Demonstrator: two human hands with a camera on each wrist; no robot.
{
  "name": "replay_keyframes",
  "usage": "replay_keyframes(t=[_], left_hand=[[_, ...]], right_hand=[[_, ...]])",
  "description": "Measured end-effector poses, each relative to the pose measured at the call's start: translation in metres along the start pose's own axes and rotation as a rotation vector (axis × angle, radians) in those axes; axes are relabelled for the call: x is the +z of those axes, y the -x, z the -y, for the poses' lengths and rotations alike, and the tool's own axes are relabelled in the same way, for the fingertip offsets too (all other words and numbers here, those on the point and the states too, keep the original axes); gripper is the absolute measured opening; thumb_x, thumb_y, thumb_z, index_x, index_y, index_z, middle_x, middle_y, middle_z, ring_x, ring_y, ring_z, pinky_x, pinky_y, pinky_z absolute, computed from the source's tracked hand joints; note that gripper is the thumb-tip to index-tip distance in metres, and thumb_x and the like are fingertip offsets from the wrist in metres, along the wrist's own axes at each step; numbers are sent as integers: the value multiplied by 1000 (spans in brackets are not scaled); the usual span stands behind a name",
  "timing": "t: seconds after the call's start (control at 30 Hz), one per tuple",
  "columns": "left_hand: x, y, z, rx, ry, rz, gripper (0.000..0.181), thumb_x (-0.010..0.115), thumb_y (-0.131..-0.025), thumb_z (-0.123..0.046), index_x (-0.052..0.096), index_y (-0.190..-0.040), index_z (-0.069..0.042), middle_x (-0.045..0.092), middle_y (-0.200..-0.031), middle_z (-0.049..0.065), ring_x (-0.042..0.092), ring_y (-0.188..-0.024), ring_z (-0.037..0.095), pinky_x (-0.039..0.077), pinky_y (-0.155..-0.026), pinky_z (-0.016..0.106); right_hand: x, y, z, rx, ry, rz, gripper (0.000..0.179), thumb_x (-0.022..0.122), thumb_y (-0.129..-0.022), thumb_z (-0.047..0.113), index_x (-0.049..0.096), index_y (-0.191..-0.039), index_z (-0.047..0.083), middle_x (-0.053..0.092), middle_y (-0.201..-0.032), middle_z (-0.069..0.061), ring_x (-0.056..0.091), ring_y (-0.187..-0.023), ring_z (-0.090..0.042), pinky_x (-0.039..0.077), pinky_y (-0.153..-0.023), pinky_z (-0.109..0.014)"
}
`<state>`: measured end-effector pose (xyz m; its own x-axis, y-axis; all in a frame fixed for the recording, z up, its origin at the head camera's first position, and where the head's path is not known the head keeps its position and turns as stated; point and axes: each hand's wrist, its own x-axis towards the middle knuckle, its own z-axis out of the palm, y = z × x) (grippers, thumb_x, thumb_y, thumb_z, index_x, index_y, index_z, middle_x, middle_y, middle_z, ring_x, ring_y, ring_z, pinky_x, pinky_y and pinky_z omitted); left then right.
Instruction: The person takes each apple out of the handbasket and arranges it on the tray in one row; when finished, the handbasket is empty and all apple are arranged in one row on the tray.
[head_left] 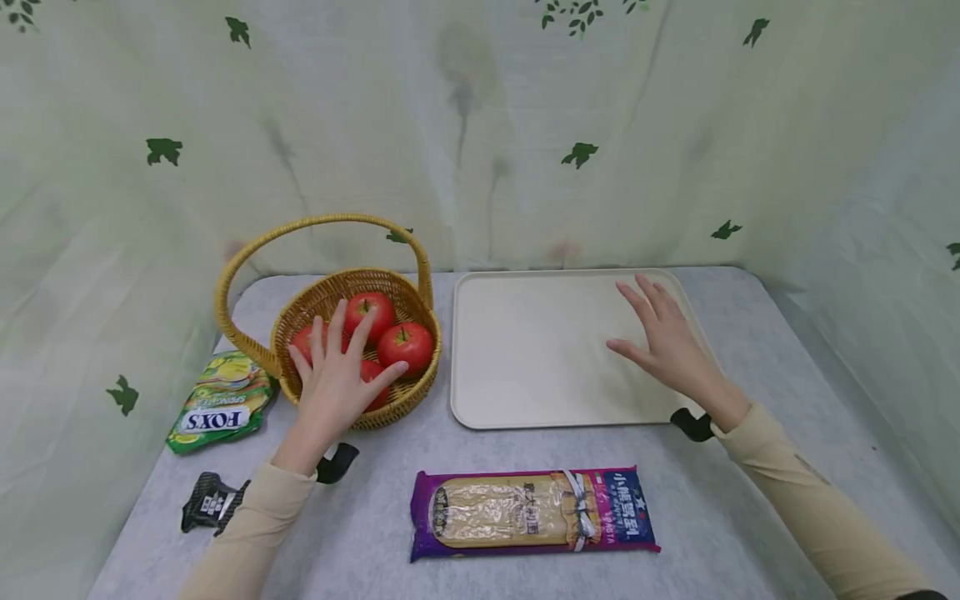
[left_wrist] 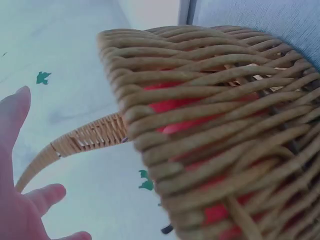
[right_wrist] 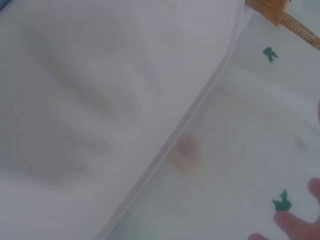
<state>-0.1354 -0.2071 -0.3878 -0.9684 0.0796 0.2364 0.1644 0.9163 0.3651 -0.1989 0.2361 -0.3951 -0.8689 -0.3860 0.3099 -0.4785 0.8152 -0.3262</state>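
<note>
One pasta packet (head_left: 534, 512): lies flat at the near side of the table (head_left: 367, 533), between the two forearms.
Black wrapper (head_left: 212, 504): near left, just beside the left sleeve (head_left: 258, 525).
Green FOX'S bag (head_left: 223, 402): farther back at the left, next to the basket; whether they touch is hard to tell.
Left hand (head_left: 339, 383): above the basket, fingers spread, gripping nothing.
Red fruits (head_left: 406, 348): at least four, inside the basket; probably firm, smooth enough to slip and easily bruised, so best cupped round the sides with light fingertips.
Wicker basket (head_left: 411, 402): left of the tray; likely light and slightly springy itself, heavier with its load, so best lifted at the middle of its arched handle (head_left: 330, 219).
Right hand (head_left: 675, 350): over the tray's right part, fingers spread, nothing held.
Pale tray (head_left: 547, 350): far side, right of the basket; looks stiff and smooth, best held by opposite rims.
Cloth backdrop (head_left: 510, 167): leaf-patterned, hanging behind the far table edge.
</note>
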Motion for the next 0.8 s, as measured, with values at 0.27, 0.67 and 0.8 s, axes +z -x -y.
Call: replay_keyframes(t=[0.27, 0.67, 0.8], left_hand=[[-10, 18, 4, 22, 143, -69, 79, 67, -86, -48, 30, -151, -19, 9, -158, 14, 2, -141, 41, -5, -106, 69], [-19, 49, 21, -6, 451, -200, 74, 75, -83, -17, 38, -147, -15, 25, -154, 12, 23, -138, 35, 23, -103, 68], [-20, 63, 30, -111, 544, -187, 71, 72, -87, -13, 36, -148, -15, 25, -153, 10, 23, -139, 29, 26, -109, 55]], right_hand=[[13, -24, 26, -166, -265, 21, 82, 71, -88, 33, 25, -152, 13, 20, -155, -15, 20, -140, -36, 23, -106, -63], [42, -64, 83, -327, -520, 89, 79, 73, -86, 25, 29, -151, 13, 30, -153, -5, 30, -137, -22, 29, -109, -48], [45, -76, 105, -343, -633, 128, 79, 76, -84, 16, 32, -149, 10, 34, -150, -5, 36, -132, -22, 32, -108, -44]])
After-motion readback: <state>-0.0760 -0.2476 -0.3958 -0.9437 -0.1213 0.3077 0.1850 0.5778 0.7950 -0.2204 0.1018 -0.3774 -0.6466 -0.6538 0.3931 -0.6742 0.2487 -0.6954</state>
